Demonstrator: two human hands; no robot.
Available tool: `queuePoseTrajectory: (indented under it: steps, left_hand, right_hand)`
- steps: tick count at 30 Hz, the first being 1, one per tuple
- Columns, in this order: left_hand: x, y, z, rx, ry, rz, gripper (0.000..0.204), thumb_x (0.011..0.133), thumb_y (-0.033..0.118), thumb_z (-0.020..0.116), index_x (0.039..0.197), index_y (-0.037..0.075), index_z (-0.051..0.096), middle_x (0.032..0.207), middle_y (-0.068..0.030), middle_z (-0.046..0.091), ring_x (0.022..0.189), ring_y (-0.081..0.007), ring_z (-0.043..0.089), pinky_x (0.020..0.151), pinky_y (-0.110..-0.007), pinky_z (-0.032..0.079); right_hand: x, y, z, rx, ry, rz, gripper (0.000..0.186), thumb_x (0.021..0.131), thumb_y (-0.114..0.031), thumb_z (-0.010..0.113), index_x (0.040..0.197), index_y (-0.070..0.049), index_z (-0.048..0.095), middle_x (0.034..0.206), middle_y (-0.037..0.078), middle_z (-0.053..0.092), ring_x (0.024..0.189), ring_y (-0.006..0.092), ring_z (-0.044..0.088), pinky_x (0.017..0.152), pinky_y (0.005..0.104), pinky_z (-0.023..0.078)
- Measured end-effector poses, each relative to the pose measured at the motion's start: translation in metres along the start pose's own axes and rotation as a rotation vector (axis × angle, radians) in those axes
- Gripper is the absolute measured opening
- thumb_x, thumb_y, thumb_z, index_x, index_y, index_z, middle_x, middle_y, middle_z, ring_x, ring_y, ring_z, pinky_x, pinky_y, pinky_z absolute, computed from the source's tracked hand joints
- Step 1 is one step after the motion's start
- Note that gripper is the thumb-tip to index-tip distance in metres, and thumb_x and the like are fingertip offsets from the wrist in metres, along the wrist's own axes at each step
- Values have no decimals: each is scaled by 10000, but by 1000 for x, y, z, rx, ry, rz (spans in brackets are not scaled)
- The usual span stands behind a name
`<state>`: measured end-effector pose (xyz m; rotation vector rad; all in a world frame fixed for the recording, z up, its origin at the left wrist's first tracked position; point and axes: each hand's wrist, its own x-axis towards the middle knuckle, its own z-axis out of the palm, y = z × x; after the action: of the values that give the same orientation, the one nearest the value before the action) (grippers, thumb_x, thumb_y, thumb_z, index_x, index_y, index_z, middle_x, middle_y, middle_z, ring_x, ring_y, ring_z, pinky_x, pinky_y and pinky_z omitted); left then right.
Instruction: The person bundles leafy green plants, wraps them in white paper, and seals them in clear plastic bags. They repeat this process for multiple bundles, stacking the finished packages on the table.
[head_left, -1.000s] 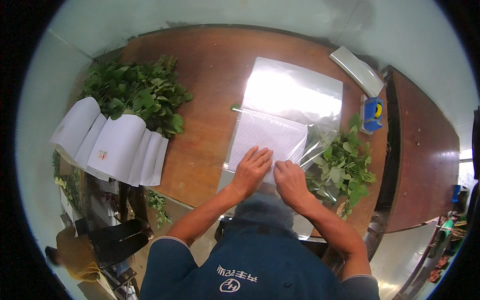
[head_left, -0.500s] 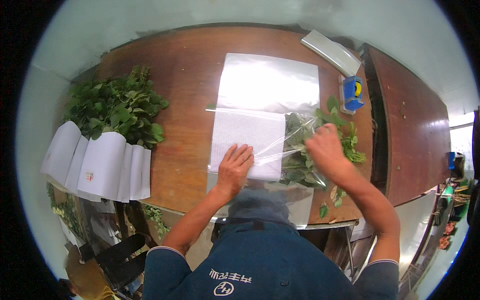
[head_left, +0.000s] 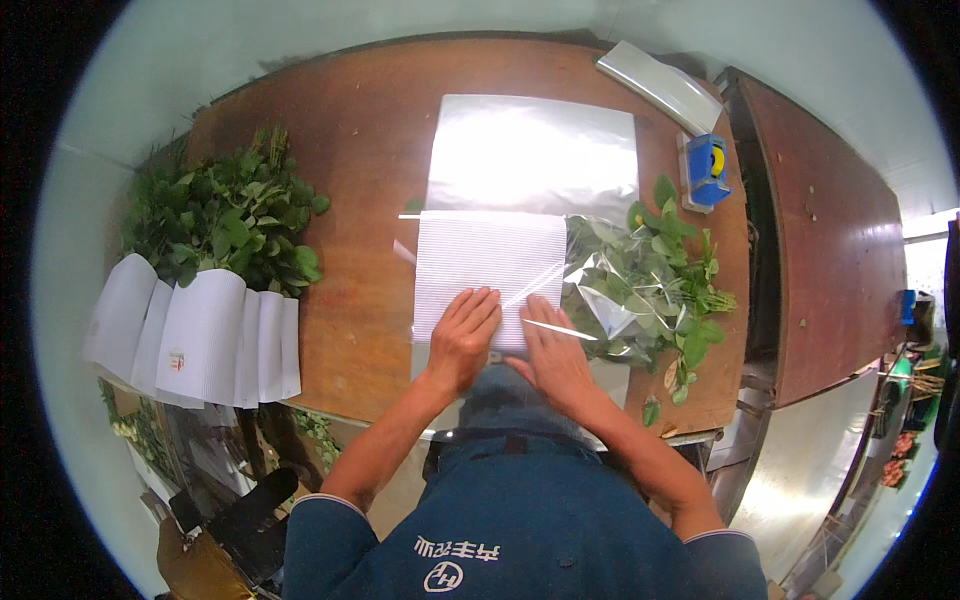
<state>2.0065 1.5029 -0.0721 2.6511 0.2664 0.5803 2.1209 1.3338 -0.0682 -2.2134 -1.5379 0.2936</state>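
Note:
A bunch wrapped in white corrugated paper (head_left: 480, 255) lies on its side in front of me, its leafy stems (head_left: 645, 270) pointing right. Clear film (head_left: 612, 305) covers the paper and part of the leaves, with shiny creases running toward my hands. My left hand (head_left: 465, 330) rests flat on the lower part of the paper, fingers extended. Beside it, my right hand (head_left: 550, 345) lies on the film near the paper's lower right corner, fingers stretched out. Beneath and beyond the bundle spreads a stack of shiny clear sheets (head_left: 535, 150). What the paper encloses is hidden.
Several white-wrapped bunches (head_left: 200, 335) with green foliage (head_left: 225, 215) lie at the left table edge. A blue tape dispenser (head_left: 706, 172) with yellow core stands at the right, below a folded clear sheet (head_left: 660, 85). Another brown table (head_left: 825, 230) stands beyond a gap.
My right hand has let go of the film over the leaves and moved left and down onto the bundle, beside my left hand. The film now lies lower over the leaves.

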Motion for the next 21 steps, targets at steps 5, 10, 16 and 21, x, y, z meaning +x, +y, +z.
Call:
queuePoseTrajectory:
  steps: [5,10,16,21]
  left_hand:
    - [5,-1,-3,-38,9,-55,213,851,20,700,1057,-16,737,1218,-164,717,1198,-318,661,1098,-460,473]
    - [-1,-1,4,-70,70,-89,174,849,50,737,1011,-12,742,1183,-152,728,1182,-309,668,1082,-467,483]
    - [-7,-3,8,-62,35,-95,151,835,10,732,983,-11,753,1179,-162,731,1173,-323,671,1068,-483,483]
    - [-9,-3,13,-45,67,-78,146,821,-13,753,967,-22,754,1170,-176,732,1160,-348,674,1058,-509,482]
  right_hand:
    - [18,15,-9,353,118,262,736,897,-363,769,1398,104,498,1432,266,532,1365,339,499,1135,453,396]
    - [-11,55,-31,1412,675,955,298,974,-253,715,1048,33,675,988,127,722,817,160,687,709,280,550]
    - [-97,111,-58,1096,748,1146,232,1004,-213,678,918,3,683,808,86,708,666,124,639,593,269,511]
    - [-70,181,-105,663,865,862,325,1007,-270,682,1103,40,702,962,107,737,835,172,689,761,304,544]
